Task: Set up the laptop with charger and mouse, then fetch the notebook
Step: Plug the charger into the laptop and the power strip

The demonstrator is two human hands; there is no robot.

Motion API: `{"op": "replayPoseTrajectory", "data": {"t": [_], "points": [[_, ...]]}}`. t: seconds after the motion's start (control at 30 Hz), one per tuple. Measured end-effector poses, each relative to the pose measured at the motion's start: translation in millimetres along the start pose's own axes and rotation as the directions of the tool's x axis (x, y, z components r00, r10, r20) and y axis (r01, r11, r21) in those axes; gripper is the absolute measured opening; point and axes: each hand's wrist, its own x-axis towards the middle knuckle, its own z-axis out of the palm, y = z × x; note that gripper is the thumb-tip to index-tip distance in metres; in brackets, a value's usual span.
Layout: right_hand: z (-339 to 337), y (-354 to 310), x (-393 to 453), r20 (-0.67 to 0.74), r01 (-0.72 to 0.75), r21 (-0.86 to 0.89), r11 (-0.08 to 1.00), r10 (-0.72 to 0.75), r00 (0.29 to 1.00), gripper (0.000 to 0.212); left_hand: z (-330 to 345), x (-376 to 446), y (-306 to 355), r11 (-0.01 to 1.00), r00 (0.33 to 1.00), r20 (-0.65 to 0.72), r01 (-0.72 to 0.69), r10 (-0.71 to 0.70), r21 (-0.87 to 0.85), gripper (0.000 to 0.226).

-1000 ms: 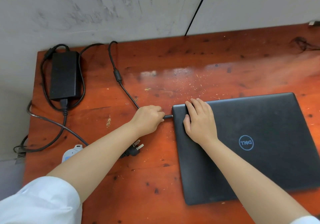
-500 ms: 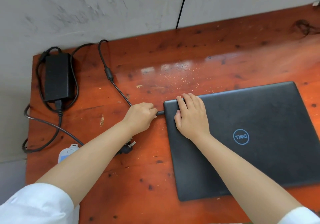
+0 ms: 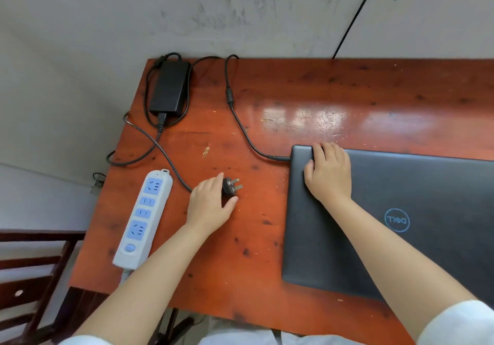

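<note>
Scuffed grey wall (image 3: 187,10), reddish wooden desk (image 3: 347,91), dark wooden chair (image 3: 32,278) at left

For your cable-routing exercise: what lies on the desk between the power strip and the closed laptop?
In the head view, the left hand over the wall plug, then bare desk.

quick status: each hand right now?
Left hand: closing around the wall plug on the table; firm grip cannot be told.
Right hand: open, flat on the closed laptop lid.

Left hand (image 3: 211,203) reaches forward, fingers curled; right hand (image 3: 328,173) lies flat, palm down, fingers together.
</note>
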Motion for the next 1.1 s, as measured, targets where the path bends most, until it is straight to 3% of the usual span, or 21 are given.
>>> {"op": "replayPoseTrajectory", "data": {"t": [0.23, 0.37, 0.47, 0.63, 0.77, 0.87, 0.97, 1.1], "points": [[-7.9, -4.4, -5.0, 0.052, 0.035, -0.098, 0.995, -0.030, 0.998, 0.051, -4.0, 2.2, -10.3, 0.998, 1.000, -0.025, 0.009, -0.011, -0.059, 0.028], [-9.1, -22.6, -10.9, 0.098, 0.061, -0.146, 0.987, -0.047, 0.994, 0.023, -37.3, -7.3, -31.3, 0.983, 0.989, -0.136, -0.075, 0.052, -0.170, 0.028], [0.0, -56.7, -24.7, 0.148, 0.164, -0.088, 0.983, -0.150, 0.977, 0.033, -72.5, -15.2, -64.1, 0.982, 0.974, -0.193, -0.142, 0.116, -0.125, 0.025], [37.2, -128.3, -54.3, 0.155, 0.210, 0.059, 0.976, -0.217, 0.964, 0.030, -115.8, -19.4, -133.8, 0.989, 0.979, -0.142, -0.148, 0.146, -0.001, 0.026], [68.4, -159.1, -76.9, 0.255, 0.067, 0.015, 0.998, -0.069, 0.965, 0.037, -126.8, -12.7, -169.5, 0.979, 0.983, -0.059, -0.169, 0.176, 0.112, 0.027], [79.2, -163.6, -86.5, 0.191, 0.019, -0.007, 1.000, -0.017, 0.981, 0.038, -128.2, -2.3, -182.2, 0.957, 0.977, 0.036, -0.213, 0.210, 0.198, 0.027], [79.2, -167.6, -86.2, 0.124, -0.006, 0.001, 1.000, 0.006, 0.992, 0.040, -127.6, 8.1, -183.9, 0.946, 0.964, 0.082, -0.266, 0.254, 0.188, 0.023], [77.3, -170.3, -87.7, 0.134, -0.006, -0.023, 1.000, 0.009, 0.991, 0.051, -126.5, 21.3, -175.8, 0.938, 0.945, 0.116, -0.320, 0.306, 0.135, 0.020]]}}
